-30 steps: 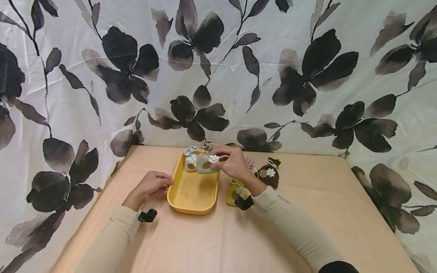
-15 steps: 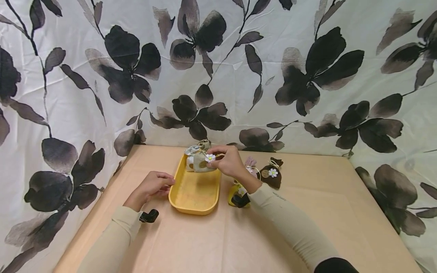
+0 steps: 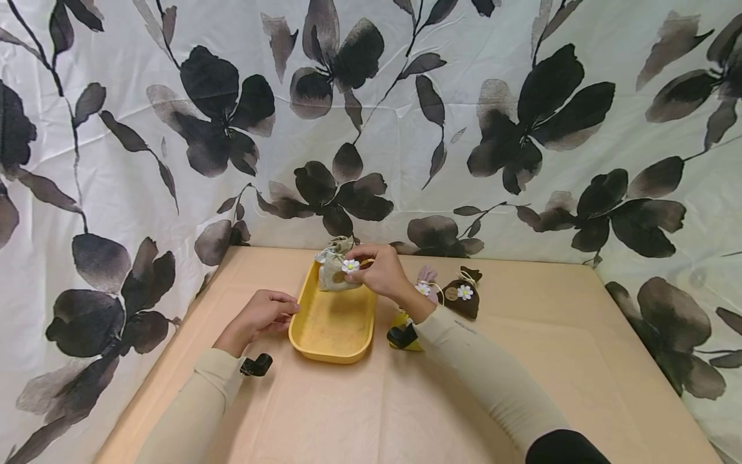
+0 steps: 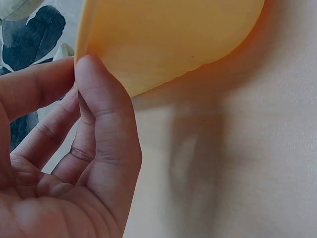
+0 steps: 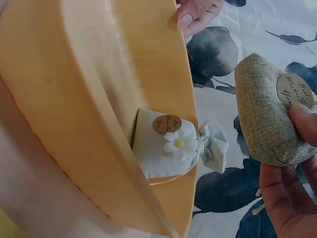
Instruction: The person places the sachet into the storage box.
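A yellow tray (image 3: pixel 333 328) lies on the tan table. My right hand (image 3: pixel 361 273) pinches a grey-green burlap pouch (image 3: pixel 335 276) with a white daisy, holding it over the tray's far end. The right wrist view shows this pouch (image 5: pixel 265 114) in my fingers (image 5: pixel 292 173), just above a white daisy pouch (image 5: pixel 166 144) that lies inside the tray (image 5: pixel 74 99). From the head view the white pouch (image 3: pixel 321 257) is mostly hidden behind the held one. My left hand (image 3: pixel 284 309) grips the tray's left rim, thumb (image 4: pixel 99 99) against the tray wall (image 4: pixel 168 39).
Right of the tray stand a brown pouch (image 3: pixel 462 298) and a pink pouch (image 3: pixel 426 283). A yellow pouch (image 3: pixel 406 332) is half hidden by my right wrist. A flower-print cloth (image 3: pixel 522 129) hangs behind the table, and bare tabletop (image 3: pixel 377 412) lies toward me.
My right hand has carried the grey-green pouch left and back, down toward the white pouch at the tray's far end. The left hand has kept its place on the rim.
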### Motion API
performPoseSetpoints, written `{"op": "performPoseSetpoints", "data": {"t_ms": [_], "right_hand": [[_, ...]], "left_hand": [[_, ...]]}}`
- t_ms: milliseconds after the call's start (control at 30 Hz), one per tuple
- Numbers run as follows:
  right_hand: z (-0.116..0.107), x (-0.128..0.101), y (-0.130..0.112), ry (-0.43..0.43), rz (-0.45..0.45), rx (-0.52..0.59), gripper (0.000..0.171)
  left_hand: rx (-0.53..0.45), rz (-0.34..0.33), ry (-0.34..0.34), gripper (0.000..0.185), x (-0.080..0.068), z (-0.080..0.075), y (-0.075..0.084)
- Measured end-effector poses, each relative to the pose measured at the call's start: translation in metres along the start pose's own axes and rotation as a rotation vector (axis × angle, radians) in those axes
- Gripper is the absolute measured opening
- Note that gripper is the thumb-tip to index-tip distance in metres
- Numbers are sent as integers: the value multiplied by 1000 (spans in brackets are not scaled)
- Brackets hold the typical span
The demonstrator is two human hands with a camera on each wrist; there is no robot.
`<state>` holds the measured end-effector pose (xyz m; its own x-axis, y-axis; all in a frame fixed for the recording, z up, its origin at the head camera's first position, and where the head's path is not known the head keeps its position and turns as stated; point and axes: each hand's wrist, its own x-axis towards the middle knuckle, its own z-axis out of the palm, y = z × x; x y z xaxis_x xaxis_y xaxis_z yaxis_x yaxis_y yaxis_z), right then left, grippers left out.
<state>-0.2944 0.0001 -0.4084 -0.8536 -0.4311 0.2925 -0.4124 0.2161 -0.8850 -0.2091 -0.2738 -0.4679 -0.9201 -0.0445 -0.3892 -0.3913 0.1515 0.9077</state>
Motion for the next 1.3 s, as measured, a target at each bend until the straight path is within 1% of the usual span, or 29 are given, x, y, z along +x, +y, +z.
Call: {"op": "performPoseSetpoints", "data": {"t_ms": [133, 333, 533, 700, 1033, 1300], "right_hand": [[3, 4, 1, 2, -9, -6, 33], [10, 8, 5, 6, -19, -24, 32], [18, 12, 8, 8, -25, -34, 32], [24, 14, 10, -5, -27, -57, 31], [36, 17, 14, -32, -49, -88, 31], [43, 19, 19, -48, -53, -183, 31]], "left_hand": [[-1, -1, 4, 29, 0, -1, 0], [-11, 6, -10, 32, 0, -2, -2], [-4, 4, -4, 34, -1, -1, -1], [5, -1, 2, 38, -2, 1, 0], [-4, -9, 13, 36, -3, 2, -1], [-8, -8, 12, 36, -5, 2, 0]]}}
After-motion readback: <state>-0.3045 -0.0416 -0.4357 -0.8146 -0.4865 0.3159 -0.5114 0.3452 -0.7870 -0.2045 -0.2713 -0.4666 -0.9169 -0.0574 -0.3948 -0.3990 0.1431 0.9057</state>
